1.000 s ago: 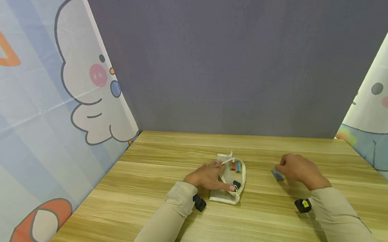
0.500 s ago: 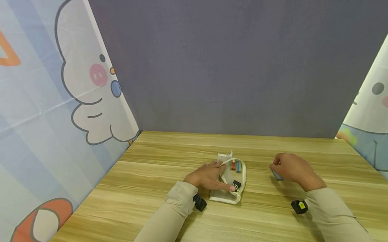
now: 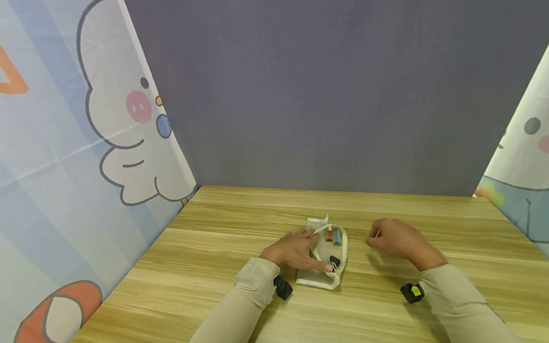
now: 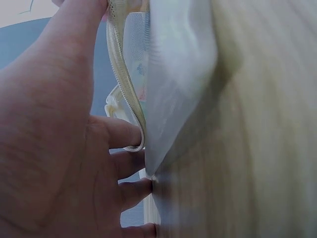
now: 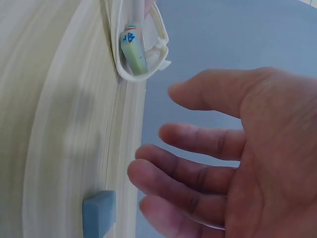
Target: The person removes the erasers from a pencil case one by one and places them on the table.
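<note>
A white mesh zip pouch [image 3: 344,249] lies on the table with its mouth spread. Red [image 3: 329,235] and blue [image 3: 336,236] small pieces, plus a black one [image 3: 335,261], show inside it. My left hand [image 3: 295,250] rests on the pouch, thumb and fingers spread and touching the edges of its zipped mouth [image 4: 121,69]. To the right, my right hand [image 3: 395,239] hovers over the table, fingers loosely bent, with nothing between thumb and fingers. In the right wrist view a blue block [image 5: 99,215] lies on the table below those fingers; the hand hides it in the head view.
The wood-grain table [image 3: 253,207] ends at a dark grey panel [image 3: 336,91] behind. Cartoon-printed cloths [image 3: 43,178] hang at left and right. A pale green block [image 5: 133,52] with blue marks shows in the pouch in the right wrist view.
My right hand has shifted left towards the pouch. The blue block, partly visible beside it before, is now hidden in the head view. The left hand and pouch have stayed put.
</note>
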The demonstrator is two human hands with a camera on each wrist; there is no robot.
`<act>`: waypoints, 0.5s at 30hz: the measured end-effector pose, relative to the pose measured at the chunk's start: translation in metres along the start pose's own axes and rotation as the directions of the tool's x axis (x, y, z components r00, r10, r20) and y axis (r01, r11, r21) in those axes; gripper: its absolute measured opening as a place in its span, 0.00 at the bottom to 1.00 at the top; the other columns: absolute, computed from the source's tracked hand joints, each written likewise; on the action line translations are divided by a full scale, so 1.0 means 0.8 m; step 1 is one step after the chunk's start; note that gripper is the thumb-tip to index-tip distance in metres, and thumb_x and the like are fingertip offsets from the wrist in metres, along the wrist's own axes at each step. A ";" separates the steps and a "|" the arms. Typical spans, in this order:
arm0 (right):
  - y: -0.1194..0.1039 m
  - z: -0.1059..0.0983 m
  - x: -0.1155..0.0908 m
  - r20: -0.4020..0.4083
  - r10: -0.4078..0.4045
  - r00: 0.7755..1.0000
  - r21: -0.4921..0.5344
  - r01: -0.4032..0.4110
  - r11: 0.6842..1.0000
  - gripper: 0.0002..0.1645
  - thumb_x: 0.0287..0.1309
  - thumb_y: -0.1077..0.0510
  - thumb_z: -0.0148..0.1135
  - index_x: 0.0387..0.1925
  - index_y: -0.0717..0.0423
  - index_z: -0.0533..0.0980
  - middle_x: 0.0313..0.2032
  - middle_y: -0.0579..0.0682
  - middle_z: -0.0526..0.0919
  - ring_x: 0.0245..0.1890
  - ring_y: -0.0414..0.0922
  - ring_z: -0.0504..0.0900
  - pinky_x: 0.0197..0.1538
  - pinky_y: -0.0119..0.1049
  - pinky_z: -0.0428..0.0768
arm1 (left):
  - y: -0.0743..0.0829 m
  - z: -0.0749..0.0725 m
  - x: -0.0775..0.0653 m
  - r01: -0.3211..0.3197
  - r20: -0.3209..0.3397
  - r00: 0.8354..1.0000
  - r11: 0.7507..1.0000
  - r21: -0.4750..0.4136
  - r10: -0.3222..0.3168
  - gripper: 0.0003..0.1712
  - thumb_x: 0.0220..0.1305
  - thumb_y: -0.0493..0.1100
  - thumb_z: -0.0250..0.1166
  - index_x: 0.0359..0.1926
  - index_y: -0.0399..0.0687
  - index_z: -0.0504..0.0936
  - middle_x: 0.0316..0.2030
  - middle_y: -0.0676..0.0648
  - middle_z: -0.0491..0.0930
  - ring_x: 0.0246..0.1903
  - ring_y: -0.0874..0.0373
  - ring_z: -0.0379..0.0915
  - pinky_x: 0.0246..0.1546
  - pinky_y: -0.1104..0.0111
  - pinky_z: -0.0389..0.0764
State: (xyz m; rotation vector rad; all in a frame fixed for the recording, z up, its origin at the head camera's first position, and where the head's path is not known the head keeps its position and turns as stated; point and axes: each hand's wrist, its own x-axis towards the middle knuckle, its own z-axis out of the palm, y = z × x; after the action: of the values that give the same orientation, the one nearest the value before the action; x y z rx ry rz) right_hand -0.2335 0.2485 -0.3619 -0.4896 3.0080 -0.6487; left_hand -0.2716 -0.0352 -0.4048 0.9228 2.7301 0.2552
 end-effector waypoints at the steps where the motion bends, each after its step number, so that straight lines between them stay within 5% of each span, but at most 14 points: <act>1: -0.001 0.000 0.001 0.007 -0.004 1.000 -0.001 0.004 1.000 0.10 0.64 0.51 0.63 0.36 0.53 0.81 0.31 0.44 0.81 0.23 0.42 0.72 0.27 0.39 0.71 | 0.000 0.000 0.000 0.001 0.001 1.000 1.000 -0.004 -0.001 0.62 0.56 0.83 0.54 0.80 0.51 0.52 0.78 0.50 0.47 0.77 0.51 0.37 0.74 0.46 0.44; 15: -0.020 0.002 0.015 0.121 -0.072 0.990 0.029 0.069 0.997 0.12 0.64 0.50 0.66 0.41 0.55 0.81 0.39 0.48 0.84 0.35 0.44 0.81 0.37 0.46 0.80 | -0.004 -0.001 0.000 0.001 0.000 1.000 1.000 -0.011 -0.001 0.64 0.55 0.84 0.53 0.80 0.52 0.52 0.79 0.50 0.46 0.77 0.52 0.36 0.74 0.47 0.43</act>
State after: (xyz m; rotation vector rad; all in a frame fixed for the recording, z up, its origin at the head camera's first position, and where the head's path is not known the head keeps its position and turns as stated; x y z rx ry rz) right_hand -0.2404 0.2306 -0.3563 -0.6130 2.8766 -0.6351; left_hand -0.2738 -0.0378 -0.4053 0.9187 2.7266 0.2705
